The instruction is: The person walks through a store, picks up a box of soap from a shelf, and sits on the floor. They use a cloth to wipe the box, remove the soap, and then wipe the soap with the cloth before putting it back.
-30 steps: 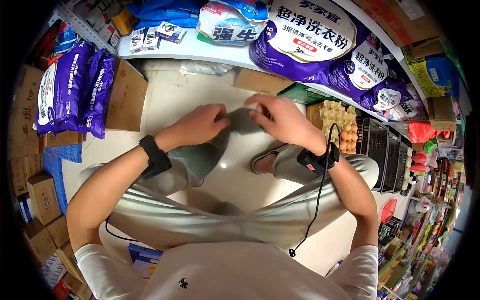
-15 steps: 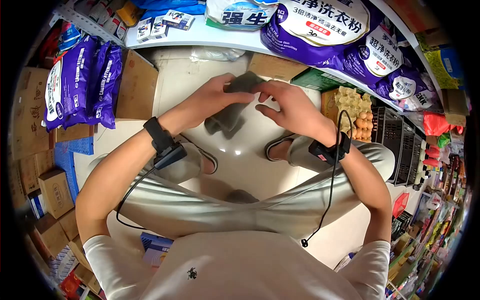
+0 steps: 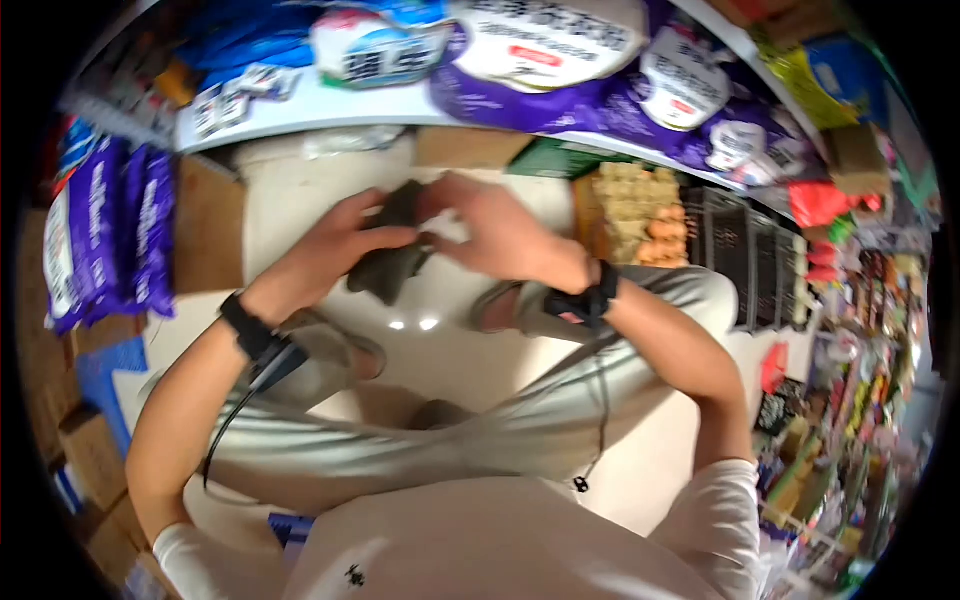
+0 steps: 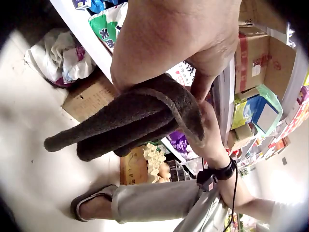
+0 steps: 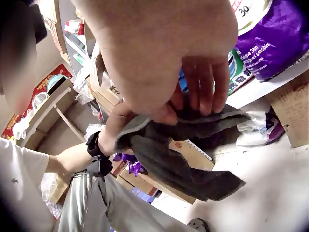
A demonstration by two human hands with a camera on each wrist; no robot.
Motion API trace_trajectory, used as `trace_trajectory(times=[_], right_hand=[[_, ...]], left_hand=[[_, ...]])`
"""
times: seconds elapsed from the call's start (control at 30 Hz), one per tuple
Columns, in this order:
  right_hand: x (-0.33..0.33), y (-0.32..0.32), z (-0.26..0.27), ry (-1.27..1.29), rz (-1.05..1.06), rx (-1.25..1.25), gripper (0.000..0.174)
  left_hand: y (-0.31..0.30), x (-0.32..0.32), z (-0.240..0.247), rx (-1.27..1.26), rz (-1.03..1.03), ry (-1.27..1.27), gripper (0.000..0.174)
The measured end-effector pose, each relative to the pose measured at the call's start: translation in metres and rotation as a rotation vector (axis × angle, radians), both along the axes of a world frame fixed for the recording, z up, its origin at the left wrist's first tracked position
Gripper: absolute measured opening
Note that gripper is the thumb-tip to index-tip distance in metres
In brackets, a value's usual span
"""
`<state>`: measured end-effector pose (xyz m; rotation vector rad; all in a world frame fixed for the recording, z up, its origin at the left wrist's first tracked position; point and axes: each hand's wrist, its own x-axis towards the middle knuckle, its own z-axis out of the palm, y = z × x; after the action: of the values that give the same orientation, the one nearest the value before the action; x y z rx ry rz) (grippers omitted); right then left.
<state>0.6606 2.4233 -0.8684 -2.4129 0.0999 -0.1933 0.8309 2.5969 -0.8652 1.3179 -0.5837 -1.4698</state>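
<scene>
A dark grey-green cloth point(image 3: 385, 268) hangs in folds between both hands, above the floor in front of the person. The left hand point(image 3: 335, 245) grips it from the left, thumb lying across its upper part. From the other side, the right hand point(image 3: 500, 235) pinches the upper edge between thumb and curled fingers, as the right wrist view shows. Several layers of the cloth point(image 4: 130, 121) droop in the left wrist view, with a paler hem along one edge. In the right wrist view a loose corner of the cloth point(image 5: 193, 176) sticks out below the right hand.
A white shelf point(image 3: 300, 115) with purple detergent bags point(image 3: 540, 95) runs across the front. Below it stand cardboard boxes point(image 3: 465, 147), egg trays point(image 3: 625, 205) and black crates point(image 3: 735, 250). More purple bags point(image 3: 105, 235) stand at left. The person's legs point(image 3: 640, 370) flank the floor point(image 3: 440, 350).
The cloth hung wide and low between the hands, then was gathered up at the left hand. The right hand's spread fingers have closed on its edge. The head view has shifted.
</scene>
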Motion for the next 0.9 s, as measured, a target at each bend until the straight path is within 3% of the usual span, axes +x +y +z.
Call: trace_trajectory(times=[0.07, 0.23, 0.33, 0.43, 0.53, 0.57, 0.63, 0.7, 0.9], right_hand=[[-0.003, 0.000, -0.001, -0.034, 0.011, -0.044, 0.037], [0.001, 0.006, -0.004, -0.094, -0.040, -0.003, 0.023], [-0.003, 0.002, -0.005, -0.113, -0.040, -0.001, 0.019], [-0.004, 0.002, -0.006, -0.112, -0.028, 0.036, 0.017], [-0.005, 0.002, 0.005, -0.084, -0.024, 0.033, 0.018], [-0.006, 0.001, 0.007, -0.011, -0.011, 0.140, 0.019], [-0.005, 0.001, 0.009, 0.133, 0.016, 0.356, 0.021], [-0.005, 0.007, 0.000, 0.096, 0.014, 0.464, 0.023], [-0.010, 0.020, 0.005, 0.195, 0.040, 0.864, 0.026]], left_hand=[[-0.002, 0.001, 0.006, 0.040, 0.061, 0.054, 0.048], [0.001, -0.012, 0.023, 0.140, 0.164, 0.092, 0.046], [-0.001, -0.006, 0.014, 0.061, 0.063, 0.118, 0.037], [-0.004, -0.005, 0.011, 0.040, 0.011, -0.068, 0.037], [-0.004, 0.005, -0.006, -0.123, -0.203, -0.549, 0.045], [-0.005, 0.001, 0.008, -0.096, -0.269, -0.808, 0.054], [-0.009, -0.006, 0.021, -0.067, -0.280, -0.903, 0.057], [-0.011, -0.010, 0.033, -0.034, -0.294, -0.993, 0.061], [-0.008, -0.018, 0.028, -0.389, -0.220, -1.222, 0.060]])
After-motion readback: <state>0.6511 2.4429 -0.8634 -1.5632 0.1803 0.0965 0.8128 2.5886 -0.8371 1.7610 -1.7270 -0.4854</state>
